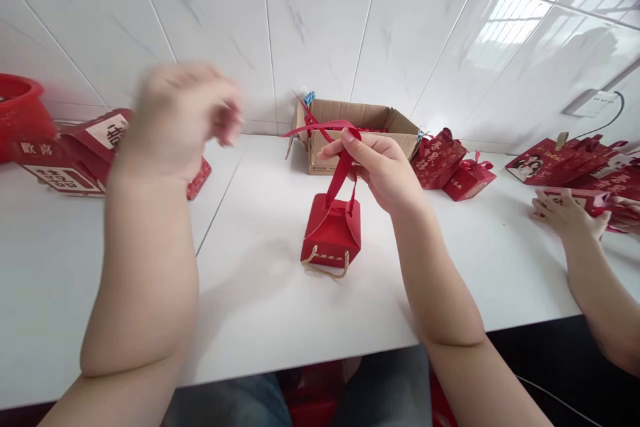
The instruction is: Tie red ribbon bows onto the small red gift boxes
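My right hand (373, 167) is closed, pinching a red ribbon (340, 177) between thumb and fingers. One loose ribbon end trails off to the left above the carton. The ribbon threads through the top of a small red gift box (333, 230), which stands on the table under that hand. A beige twisted cord (327, 272) hangs in a loop at the box's front. My left hand (190, 107) is raised well to the left, away from the box. Motion smears it; its fingers look curled, but whether they hold anything does not show.
An open cardboard carton (360, 121) with red contents stands against the tiled wall. Red gift boxes (437, 160) sit right of it, others (65, 160) at left beside a red tub (23, 113). At far right, another person's hands (570, 213) hold a red box.
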`<state>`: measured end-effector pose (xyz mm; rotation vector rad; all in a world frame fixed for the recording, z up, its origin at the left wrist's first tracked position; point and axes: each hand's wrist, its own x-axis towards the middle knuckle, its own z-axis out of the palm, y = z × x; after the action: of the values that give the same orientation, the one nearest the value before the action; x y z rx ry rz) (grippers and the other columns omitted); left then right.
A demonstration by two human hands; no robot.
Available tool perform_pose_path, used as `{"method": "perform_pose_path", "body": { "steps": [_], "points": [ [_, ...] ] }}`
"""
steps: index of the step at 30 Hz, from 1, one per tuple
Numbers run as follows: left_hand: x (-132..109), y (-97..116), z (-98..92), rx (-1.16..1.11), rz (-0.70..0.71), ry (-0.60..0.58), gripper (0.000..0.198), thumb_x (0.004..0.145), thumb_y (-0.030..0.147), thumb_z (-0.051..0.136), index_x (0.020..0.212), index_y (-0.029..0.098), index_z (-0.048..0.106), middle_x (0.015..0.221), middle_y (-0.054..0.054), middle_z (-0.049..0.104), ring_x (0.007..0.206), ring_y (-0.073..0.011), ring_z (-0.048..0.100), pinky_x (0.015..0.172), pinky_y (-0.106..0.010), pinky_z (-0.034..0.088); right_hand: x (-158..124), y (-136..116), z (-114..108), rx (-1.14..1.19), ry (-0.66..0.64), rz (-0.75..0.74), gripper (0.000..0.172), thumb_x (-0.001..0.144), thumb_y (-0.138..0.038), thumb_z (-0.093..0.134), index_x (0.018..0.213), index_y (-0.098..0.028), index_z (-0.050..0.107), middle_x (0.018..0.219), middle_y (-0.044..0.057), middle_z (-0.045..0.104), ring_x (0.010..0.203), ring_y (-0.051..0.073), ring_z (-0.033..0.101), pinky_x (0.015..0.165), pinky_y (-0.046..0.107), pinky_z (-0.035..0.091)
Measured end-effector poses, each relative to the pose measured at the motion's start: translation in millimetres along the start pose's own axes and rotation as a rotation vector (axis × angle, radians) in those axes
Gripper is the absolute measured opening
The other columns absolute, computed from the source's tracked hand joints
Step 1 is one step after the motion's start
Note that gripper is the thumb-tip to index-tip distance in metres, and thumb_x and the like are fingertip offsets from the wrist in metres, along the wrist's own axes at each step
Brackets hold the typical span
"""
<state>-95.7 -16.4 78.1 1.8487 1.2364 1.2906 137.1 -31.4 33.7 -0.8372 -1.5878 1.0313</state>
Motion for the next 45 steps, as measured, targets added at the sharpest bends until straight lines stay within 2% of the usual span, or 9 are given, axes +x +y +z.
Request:
{"method": "perform_pose_path", "body": {
  "steps": [3,5,8,13,19,30,33,39,45],
  "points": [
    [-2.7,-1.5,25.3,0.309,-0.045,-0.488,0.023,0.080,0.044,0.065,0.081,0.021,0.069,0.078,0.000,0.067,0.072,-0.0164,0.059,0.065,-0.030,0.044,0.6,-0.1,-0.1,0.032,-0.002,0.001,0.039,0.082,-0.056,0.060,0.081,-0.019,0.074,0.090,0.005,0.072,0.079,0.014,0.064,0.068,0.027,0.049],
    [-3.9,-2.6,40.5,0.360,-0.008,-0.610,0.031,0.075,0.050,0.068,0.094,0.025,0.070,0.098,-0.001,0.070,0.086,-0.0205,0.063,0.070,-0.030,0.047,1.2,0.1,-0.3,0.056,-0.008,0.003,0.038,0.081,-0.055,0.062,0.080,-0.019,0.074,0.087,0.004,0.072,0.079,0.015,0.064,0.068,0.027,0.050],
    [-4.7,-1.1,52.4,0.221,0.070,-0.532,0.036,0.079,0.052,0.064,0.104,0.027,0.068,0.101,-0.001,0.069,0.090,-0.0204,0.063,0.074,-0.030,0.049,1.6,0.1,-0.5,0.092,-0.032,-0.005,0.036,0.078,-0.054,0.066,0.078,-0.019,0.073,0.081,0.003,0.069,0.077,0.015,0.063,0.066,0.026,0.049],
    [-4.1,5.4,49.2,-0.051,0.091,-0.476,0.032,0.078,0.045,0.068,0.100,0.022,0.071,0.093,-0.005,0.069,0.086,-0.0190,0.062,0.071,-0.028,0.050,-0.1,0.3,0.7,0.108,-0.101,-0.026,0.035,0.079,-0.052,0.066,0.072,-0.018,0.070,0.062,-0.003,0.053,0.057,0.008,0.048,0.054,0.023,0.039],
    [-4.8,3.5,50.7,-0.141,0.094,-0.362,0.037,0.075,0.043,0.073,0.107,0.024,0.072,0.094,-0.005,0.070,0.084,-0.0191,0.065,0.069,-0.028,0.053,-1.0,1.4,1.7,0.090,-0.113,-0.032,0.036,0.077,-0.052,0.068,0.068,-0.017,0.069,0.055,-0.005,0.040,0.051,0.006,0.035,0.048,0.023,0.030],
    [-10.0,5.2,62.5,-0.079,0.027,-0.518,0.032,0.076,0.032,0.071,0.107,0.022,0.068,0.090,-0.003,0.071,0.084,-0.0196,0.067,0.073,-0.032,0.055,0.0,-2.5,-3.7,0.033,0.029,-0.085,0.027,0.076,-0.046,0.071,0.084,-0.020,0.077,0.073,0.002,0.071,0.068,0.013,0.063,0.066,0.029,0.052],
    [-9.6,5.1,60.5,-0.067,0.058,-0.468,0.023,0.079,0.032,0.068,0.100,0.023,0.071,0.091,-0.002,0.071,0.085,-0.0179,0.065,0.076,-0.030,0.053,-0.8,-5.9,-9.0,-0.013,0.086,-0.106,0.029,0.079,-0.048,0.068,0.084,-0.021,0.077,0.081,0.004,0.073,0.079,0.016,0.067,0.074,0.031,0.055],
    [-8.9,9.0,55.1,-0.032,0.026,-0.282,0.022,0.079,0.037,0.068,0.068,0.019,0.068,0.065,0.000,0.060,0.059,-0.0117,0.053,0.051,-0.024,0.041,-7.1,-16.4,-18.7,0.003,0.126,-0.131,0.051,0.086,-0.064,0.048,0.092,-0.021,0.075,0.092,0.006,0.073,0.083,0.017,0.070,0.079,0.035,0.058],
    [-9.6,10.6,56.7,-0.162,0.106,-0.146,0.020,0.077,0.037,0.072,0.068,0.020,0.068,0.067,-0.001,0.061,0.059,-0.0121,0.053,0.052,-0.026,0.042,-8.3,-14.1,-16.7,-0.018,0.138,-0.153,0.031,0.081,-0.043,0.068,0.102,-0.020,0.068,0.097,0.004,0.073,0.075,0.015,0.069,0.078,0.037,0.060]
  ]
}}
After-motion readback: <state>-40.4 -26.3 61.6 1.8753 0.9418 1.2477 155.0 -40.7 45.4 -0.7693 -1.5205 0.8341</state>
